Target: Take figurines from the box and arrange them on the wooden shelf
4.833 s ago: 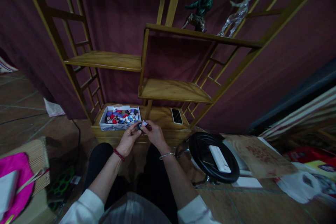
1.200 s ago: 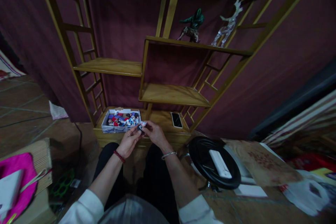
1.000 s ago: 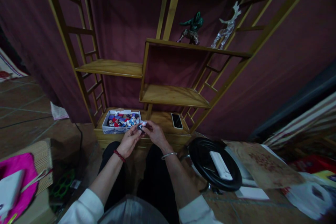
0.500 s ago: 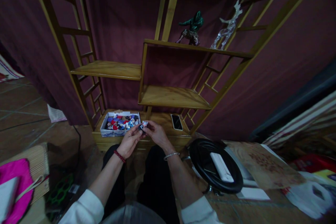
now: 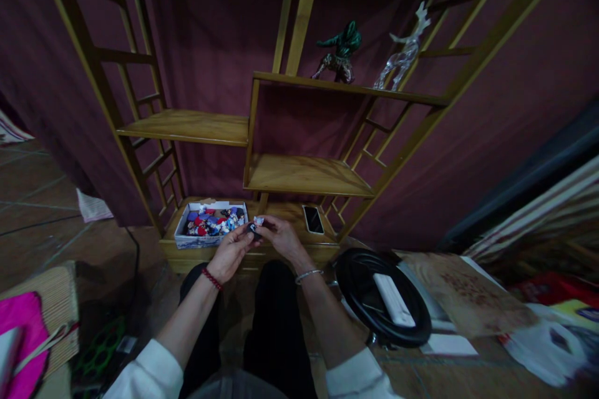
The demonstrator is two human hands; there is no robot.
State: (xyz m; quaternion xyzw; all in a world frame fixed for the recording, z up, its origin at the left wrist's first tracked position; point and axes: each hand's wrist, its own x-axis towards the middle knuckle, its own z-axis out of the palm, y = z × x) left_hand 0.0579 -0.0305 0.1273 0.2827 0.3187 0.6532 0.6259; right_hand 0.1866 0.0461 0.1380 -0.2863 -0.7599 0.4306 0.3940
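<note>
Between my two hands is a small figurine (image 5: 257,223), pale on top and dark lower down. My left hand (image 5: 233,254) pinches its dark lower part, and my right hand (image 5: 282,238) grips it from the other side near the pale top. Just left of the hands, an open cardboard box (image 5: 196,242) holds several small figurines (image 5: 215,222) in red, purple, white and blue, heaped together. The box stands on the bottom level of the wooden shelf unit (image 5: 171,227).
A smartphone (image 5: 313,219) lies on the bottom shelf to the right. Higher up stand a green figure (image 5: 344,53) and a clear deer statue (image 5: 403,53). A round black stool (image 5: 355,299) with a white box (image 5: 394,299) is at my right. At left is a pink cloth (image 5: 28,330).
The view has shifted slightly, so the shelf and box sit a little further left. Both hands keep the figurine between them.
</note>
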